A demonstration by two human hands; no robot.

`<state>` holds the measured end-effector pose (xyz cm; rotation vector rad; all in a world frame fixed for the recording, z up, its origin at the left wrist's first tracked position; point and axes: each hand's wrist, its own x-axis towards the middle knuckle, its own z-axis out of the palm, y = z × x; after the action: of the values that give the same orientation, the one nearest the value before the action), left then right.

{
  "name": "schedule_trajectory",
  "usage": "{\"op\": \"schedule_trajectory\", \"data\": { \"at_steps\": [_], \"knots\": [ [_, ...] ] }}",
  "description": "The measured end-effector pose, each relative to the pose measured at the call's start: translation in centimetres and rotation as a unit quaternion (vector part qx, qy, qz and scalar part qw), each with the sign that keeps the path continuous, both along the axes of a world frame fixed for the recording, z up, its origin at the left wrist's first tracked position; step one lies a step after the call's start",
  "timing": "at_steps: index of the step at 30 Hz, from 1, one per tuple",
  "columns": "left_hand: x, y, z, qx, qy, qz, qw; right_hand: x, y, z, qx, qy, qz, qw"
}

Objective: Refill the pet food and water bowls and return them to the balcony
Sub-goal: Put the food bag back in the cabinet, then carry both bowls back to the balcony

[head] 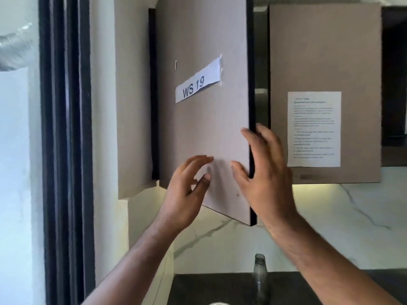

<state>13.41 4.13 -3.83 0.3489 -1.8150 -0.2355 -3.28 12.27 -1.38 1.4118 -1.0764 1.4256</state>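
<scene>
I've got my right hand (264, 172) on the free edge of the upper cabinet door (202, 119), the one with the "WS 19" label (198, 81) taped across it. The fingers (265, 137) wrap round the dark edge toward the back and the thumb lies on the face, so that hand is grasping the door. My left hand (187, 190) is up at the door's face, fingers loosely bent and holding nothing; whether the tips actually touch the panel I can't tell.

The door stands partly swung out, hinged on its left side, its long axis running straight up and down. The free edge lies right under my right hand, which makes that the nearer hand for swinging it, I'd say. The gap beside it shows only a dim sliver of the inside, so I can't see what's stored there.

The next door along carries a printed instruction sheet (313, 128), too blurred to read.

The pet bowls? Hard to place. Down at the near edge of the dark bench (209, 289) a pale curved rim just peeks in, too little to name. A clear glass bottle (260, 280) stands on that bench, below my right forearm.
</scene>
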Motion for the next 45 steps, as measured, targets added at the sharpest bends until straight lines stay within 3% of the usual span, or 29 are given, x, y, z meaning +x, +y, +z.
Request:
{"op": "schedule_trajectory", "data": {
  "at_steps": [3, 6, 9, 22, 37, 45],
  "knots": [
    [-0.8, -3.0, -1.5, 0.022, -0.007, 0.036, 0.999, -4.4, -2.2, -1.3, 0.037, 0.012, -0.097, 0.994],
    [-1.8, -6.1, -2.4, 0.041, -0.008, 0.056, 0.998, -8.3, -5.2, -2.5, 0.085, 0.015, -0.251, 0.964],
    [-3.0, -8.8, -2.6, 0.051, -0.004, 0.075, 0.996, -11.6, -8.8, -3.6, 0.139, 0.010, -0.307, 0.941],
    [-9.2, -17.4, -3.3, 0.086, -0.018, 0.145, 0.985, -19.6, -20.1, -3.5, 0.222, -0.001, -0.260, 0.940],
    [-11.4, -19.8, -3.8, 0.104, 0.028, 0.138, 0.985, -21.5, -23.2, -3.9, 0.227, 0.011, -0.215, 0.950],
    [-10.0, -18.9, -9.5, 0.167, 0.027, 0.118, 0.978, -18.1, -20.1, -11.5, 0.242, -0.036, -0.145, 0.959]
  ]
}}
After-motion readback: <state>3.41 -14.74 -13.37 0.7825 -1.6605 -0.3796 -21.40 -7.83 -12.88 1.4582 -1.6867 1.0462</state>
